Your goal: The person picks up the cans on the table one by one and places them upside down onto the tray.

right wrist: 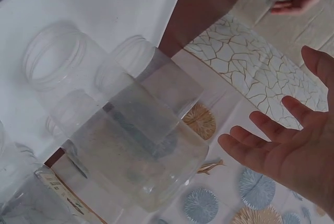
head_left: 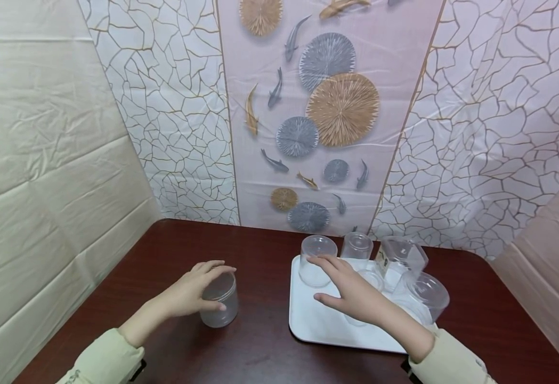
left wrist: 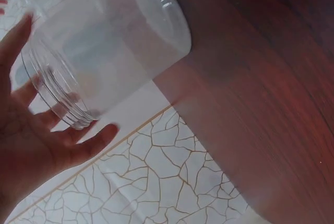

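Note:
A clear plastic jar [head_left: 223, 316] stands upright on the dark table, left of the tray. My left hand [head_left: 190, 292] arches over its top, fingers spread and loosely bent about the threaded neck [left wrist: 68, 96]; whether they touch it is hard to tell. The palm faces the jar's mouth in the left wrist view. Over the white tray [head_left: 303, 322] my right hand [head_left: 356, 296] hovers, fingers apart and holding nothing. Nearest to it is another clear jar [head_left: 312, 274] at the tray's back left corner. The right wrist view shows the fingers [right wrist: 245, 143] apart from the jars.
More clear containers crowd the tray: a narrow jar [head_left: 357, 246] at the back, an angular one [head_left: 406, 253] with a label, and a round one [head_left: 435, 296] at the right. A patterned cloth wall [head_left: 269, 213] rises behind the table [head_left: 260, 352].

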`<move>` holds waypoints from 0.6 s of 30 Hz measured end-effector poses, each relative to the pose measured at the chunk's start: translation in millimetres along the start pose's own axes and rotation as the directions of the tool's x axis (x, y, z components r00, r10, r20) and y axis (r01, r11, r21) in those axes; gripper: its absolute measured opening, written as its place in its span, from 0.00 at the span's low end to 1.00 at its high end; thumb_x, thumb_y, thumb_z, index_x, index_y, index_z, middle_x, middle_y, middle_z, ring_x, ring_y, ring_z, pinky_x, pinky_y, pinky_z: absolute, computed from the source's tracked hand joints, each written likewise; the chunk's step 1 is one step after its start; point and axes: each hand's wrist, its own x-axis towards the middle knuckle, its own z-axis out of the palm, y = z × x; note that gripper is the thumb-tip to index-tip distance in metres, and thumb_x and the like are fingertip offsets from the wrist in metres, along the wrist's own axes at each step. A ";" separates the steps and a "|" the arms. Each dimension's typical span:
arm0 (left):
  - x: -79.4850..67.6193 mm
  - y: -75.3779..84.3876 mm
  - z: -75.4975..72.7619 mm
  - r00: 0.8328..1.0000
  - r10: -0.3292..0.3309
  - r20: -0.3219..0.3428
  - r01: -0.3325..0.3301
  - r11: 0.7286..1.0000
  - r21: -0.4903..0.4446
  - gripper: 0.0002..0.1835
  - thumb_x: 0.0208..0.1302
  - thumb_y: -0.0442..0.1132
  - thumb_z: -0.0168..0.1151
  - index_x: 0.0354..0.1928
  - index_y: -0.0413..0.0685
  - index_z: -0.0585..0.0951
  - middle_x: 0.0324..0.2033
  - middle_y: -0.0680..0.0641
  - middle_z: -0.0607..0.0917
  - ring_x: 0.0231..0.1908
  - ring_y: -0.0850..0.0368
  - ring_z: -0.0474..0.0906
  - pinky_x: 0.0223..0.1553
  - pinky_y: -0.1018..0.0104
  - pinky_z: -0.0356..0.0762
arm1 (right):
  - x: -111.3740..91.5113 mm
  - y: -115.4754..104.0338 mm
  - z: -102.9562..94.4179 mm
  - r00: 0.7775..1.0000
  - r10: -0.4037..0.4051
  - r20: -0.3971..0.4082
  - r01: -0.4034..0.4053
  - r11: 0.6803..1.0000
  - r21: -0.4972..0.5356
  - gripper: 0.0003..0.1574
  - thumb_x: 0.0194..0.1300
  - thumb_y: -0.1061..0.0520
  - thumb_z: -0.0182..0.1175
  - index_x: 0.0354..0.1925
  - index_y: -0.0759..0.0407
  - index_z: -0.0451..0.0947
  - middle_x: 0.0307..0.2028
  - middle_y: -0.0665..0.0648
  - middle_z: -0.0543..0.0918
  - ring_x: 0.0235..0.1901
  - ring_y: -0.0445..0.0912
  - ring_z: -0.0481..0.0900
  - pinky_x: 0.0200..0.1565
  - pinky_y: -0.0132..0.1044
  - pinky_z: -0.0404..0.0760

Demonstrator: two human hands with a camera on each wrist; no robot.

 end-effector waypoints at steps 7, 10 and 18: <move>1.1 -2.2 -2.1 0.993 -0.046 0.108 0.049 0.998 -0.031 0.40 0.43 0.45 0.76 0.62 0.59 0.70 0.61 0.42 0.68 0.58 0.38 0.66 0.47 0.44 0.74 | -1.0 0.9 1.9 1.000 -0.012 -0.011 0.012 1.000 -0.003 0.38 0.59 0.55 0.64 0.66 0.56 0.62 0.60 0.59 0.70 0.60 0.58 0.68 0.57 0.56 0.71; 3.7 -4.2 0.4 0.992 -0.061 0.112 0.064 0.998 -0.020 0.44 0.38 0.43 0.79 0.62 0.60 0.69 0.60 0.44 0.67 0.57 0.40 0.66 0.42 0.48 0.76 | -1.6 0.6 1.8 1.000 -0.012 -0.012 0.012 1.000 0.000 0.38 0.59 0.55 0.64 0.65 0.56 0.63 0.60 0.60 0.70 0.60 0.59 0.68 0.57 0.56 0.71; 9.9 -9.2 9.2 0.994 -0.064 0.087 0.057 0.995 0.081 0.50 0.29 0.45 0.82 0.61 0.61 0.68 0.55 0.47 0.67 0.52 0.43 0.68 0.33 0.53 0.76 | -3.4 0.6 1.5 1.000 0.004 0.005 -0.004 1.000 0.004 0.38 0.59 0.55 0.64 0.65 0.57 0.63 0.62 0.62 0.69 0.61 0.61 0.67 0.57 0.57 0.70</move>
